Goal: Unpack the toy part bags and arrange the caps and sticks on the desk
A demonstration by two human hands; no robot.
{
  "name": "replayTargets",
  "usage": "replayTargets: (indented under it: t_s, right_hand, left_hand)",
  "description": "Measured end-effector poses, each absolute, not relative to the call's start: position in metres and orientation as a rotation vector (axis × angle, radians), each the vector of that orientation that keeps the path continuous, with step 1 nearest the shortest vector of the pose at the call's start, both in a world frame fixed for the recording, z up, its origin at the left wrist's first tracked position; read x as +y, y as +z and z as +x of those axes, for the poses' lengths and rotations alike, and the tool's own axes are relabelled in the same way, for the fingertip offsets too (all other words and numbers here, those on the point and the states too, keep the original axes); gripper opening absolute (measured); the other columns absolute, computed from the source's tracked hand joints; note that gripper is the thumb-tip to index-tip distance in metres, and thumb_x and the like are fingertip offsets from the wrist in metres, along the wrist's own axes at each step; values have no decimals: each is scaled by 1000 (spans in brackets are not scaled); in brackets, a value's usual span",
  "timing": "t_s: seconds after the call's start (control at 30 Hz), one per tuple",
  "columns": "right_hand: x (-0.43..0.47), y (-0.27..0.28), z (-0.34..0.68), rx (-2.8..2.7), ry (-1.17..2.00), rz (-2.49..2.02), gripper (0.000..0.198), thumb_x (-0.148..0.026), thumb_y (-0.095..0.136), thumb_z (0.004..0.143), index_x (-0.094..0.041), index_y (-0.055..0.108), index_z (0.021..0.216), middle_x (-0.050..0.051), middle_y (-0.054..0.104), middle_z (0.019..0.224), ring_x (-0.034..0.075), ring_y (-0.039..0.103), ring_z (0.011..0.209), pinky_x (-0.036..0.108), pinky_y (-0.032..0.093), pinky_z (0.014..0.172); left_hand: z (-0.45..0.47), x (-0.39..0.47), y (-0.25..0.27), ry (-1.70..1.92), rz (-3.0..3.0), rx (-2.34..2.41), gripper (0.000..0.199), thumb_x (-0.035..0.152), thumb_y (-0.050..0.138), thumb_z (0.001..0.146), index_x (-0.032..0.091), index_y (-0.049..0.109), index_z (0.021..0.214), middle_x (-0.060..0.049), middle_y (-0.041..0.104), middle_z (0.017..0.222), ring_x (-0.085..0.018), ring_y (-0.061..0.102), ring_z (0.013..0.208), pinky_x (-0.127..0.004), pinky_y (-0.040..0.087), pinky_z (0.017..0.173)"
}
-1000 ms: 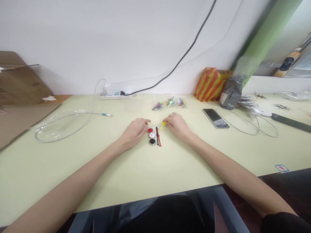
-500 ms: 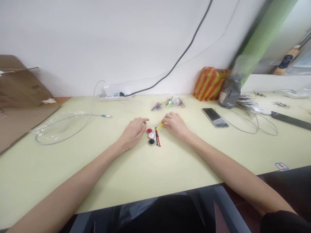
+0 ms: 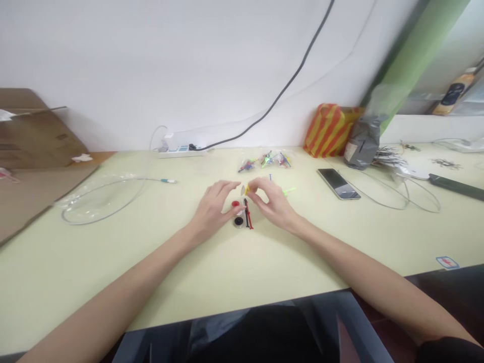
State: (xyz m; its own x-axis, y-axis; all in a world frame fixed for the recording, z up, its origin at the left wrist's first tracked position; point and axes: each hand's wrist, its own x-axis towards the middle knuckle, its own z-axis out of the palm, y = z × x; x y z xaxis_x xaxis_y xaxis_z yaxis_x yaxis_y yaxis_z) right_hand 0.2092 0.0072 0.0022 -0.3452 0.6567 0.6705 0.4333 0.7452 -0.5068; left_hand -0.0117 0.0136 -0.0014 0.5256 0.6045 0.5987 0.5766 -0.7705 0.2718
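My right hand [image 3: 273, 201] pinches a small yellow piece [image 3: 247, 189] between thumb and fingers; a pale round edge shows at its left side. Facing it is my left hand [image 3: 212, 206], its fingers stretched and apart, the thumb reaching over small round discs. Of these, the red disc [image 3: 235, 203] and the black disc [image 3: 238, 221] show, while the thumb mostly covers a white one. Beside the discs lie a thin black stick [image 3: 247, 218] and a thin red stick [image 3: 250, 217]. A light green piece [image 3: 290, 189] and a small blue piece [image 3: 270, 177] lie behind my right hand.
Clear bags of colourful small parts [image 3: 265, 160] lie near the wall. To the right are a phone [image 3: 339, 184], a striped bag [image 3: 328, 131] and a grey bag [image 3: 361, 143]. A white cable [image 3: 109, 218], a power strip [image 3: 180, 153] and a cardboard box [image 3: 34, 136] are on the left.
My right hand held a yellow stick-like piece low by the sticks; the yellow piece is now raised between my hands. My left hand has come closer, its thumb now over the discs.
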Motion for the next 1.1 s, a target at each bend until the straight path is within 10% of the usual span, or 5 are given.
replayTargets:
  t_s: [0.17,0.73,1.0,1.1]
  right_hand:
    - [-6,5,200,-2070,521,-729,9,-26,49,102,-22,53,95,5,65,92,20,60,87,35,46,84]
    - [-13,23,204,-1849,1220,-625,40,-58,56,96,-22,46,81,-3,54,65,15,53,59,29,45,63]
    - [8,7,213,-1990,606,-1236,16,-32,50,100,-21,56,110,-2,65,65,15,58,59,26,43,65]
    - [13,2,215,-2214,245,-1572,35,-20,53,95,-21,56,130,3,71,75,22,66,74,28,41,68]
  left_hand:
    - [-8,6,5,1127,2728,891,15,32,53,104,21,53,115,-8,65,109,-24,61,103,-39,45,92]
    - [-3,-8,8,875,2702,814,15,36,35,103,23,40,98,-5,60,93,-21,54,75,-36,44,73]
    - [-14,-2,12,957,2572,1025,18,40,37,103,23,39,98,0,54,80,-17,50,66,-31,40,66]
    - [-14,1,9,931,2519,1042,19,42,38,104,23,40,99,0,56,82,-17,52,69,-31,41,67]
